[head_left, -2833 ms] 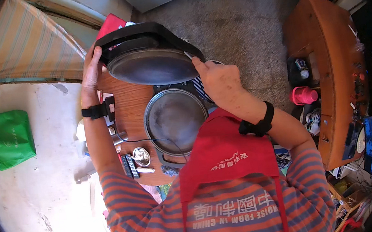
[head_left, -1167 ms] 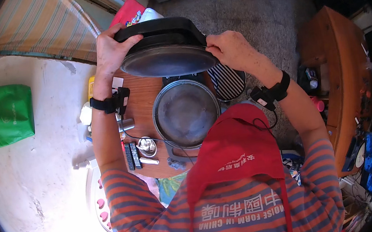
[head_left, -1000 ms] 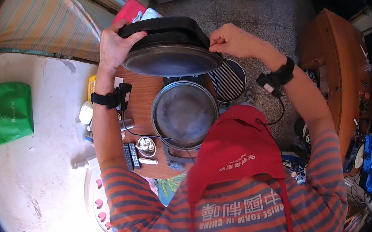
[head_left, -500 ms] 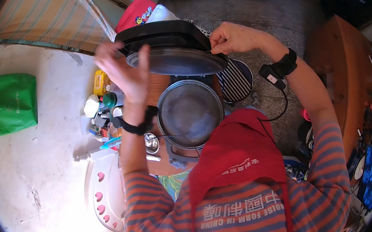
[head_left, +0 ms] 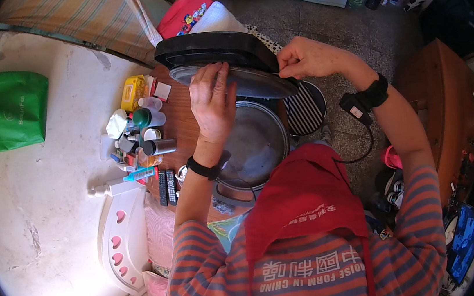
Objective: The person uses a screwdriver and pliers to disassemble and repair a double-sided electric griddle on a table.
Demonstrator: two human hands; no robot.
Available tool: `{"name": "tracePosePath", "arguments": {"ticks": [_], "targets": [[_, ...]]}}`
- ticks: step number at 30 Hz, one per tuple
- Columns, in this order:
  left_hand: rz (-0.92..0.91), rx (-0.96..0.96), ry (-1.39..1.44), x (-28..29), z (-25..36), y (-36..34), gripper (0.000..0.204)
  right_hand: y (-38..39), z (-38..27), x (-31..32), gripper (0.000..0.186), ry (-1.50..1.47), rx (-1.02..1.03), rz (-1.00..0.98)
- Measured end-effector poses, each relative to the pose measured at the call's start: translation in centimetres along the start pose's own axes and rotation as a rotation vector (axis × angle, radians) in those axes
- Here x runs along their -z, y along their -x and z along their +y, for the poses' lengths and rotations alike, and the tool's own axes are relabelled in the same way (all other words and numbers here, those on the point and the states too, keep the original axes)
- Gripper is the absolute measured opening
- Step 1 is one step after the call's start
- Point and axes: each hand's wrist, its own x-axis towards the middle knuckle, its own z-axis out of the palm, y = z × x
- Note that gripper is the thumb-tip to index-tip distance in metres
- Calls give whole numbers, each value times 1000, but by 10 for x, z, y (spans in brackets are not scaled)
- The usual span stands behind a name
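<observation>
An electric griddle stands raised open, its black lid (head_left: pixel 216 44) tilted up at the far side. Under the lid hangs a round grey upper plate (head_left: pixel 264 81), with a gap between the two. My left hand (head_left: pixel 212 101) lies against the face of this plate, fingers stretched upward and holding nothing. Thumb and forefinger of my right hand (head_left: pixel 311 59) are pinched together at the plate's right edge; the exact contact is hard to see. Below sits the round lower plate (head_left: pixel 256 137), with a greyish smeared surface. My left forearm hides part of its left side.
The griddle stands on a brown wooden table (head_left: pixel 177 111). Along the table's left lie bottles, a black cup (head_left: pixel 159 147), a yellow pack (head_left: pixel 133 92) and two remotes (head_left: pixel 166 187). A striped round stool (head_left: pixel 304 108) is to the right. A wooden cabinet (head_left: pixel 439 101) stands farther right.
My left hand has moved right and down, from the lid's left end onto the upper plate's face. My right hand keeps its pinch at the plate's right edge. The view has shifted slightly.
</observation>
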Motion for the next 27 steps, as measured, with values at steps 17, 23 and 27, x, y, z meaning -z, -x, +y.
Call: {"name": "tracePosePath", "arguments": {"ticks": [17,23,27], "targets": [[-109,-56,-82,16,7,-11,52,-5,-11,5,20,38,-53,-98],[-117,-19,-114,17,11,-16,52,0,2,-10,18,-49,-6,18],[-81,-19,-103,18,10,-18,45,10,10,-29,17,-44,73,209]]}}
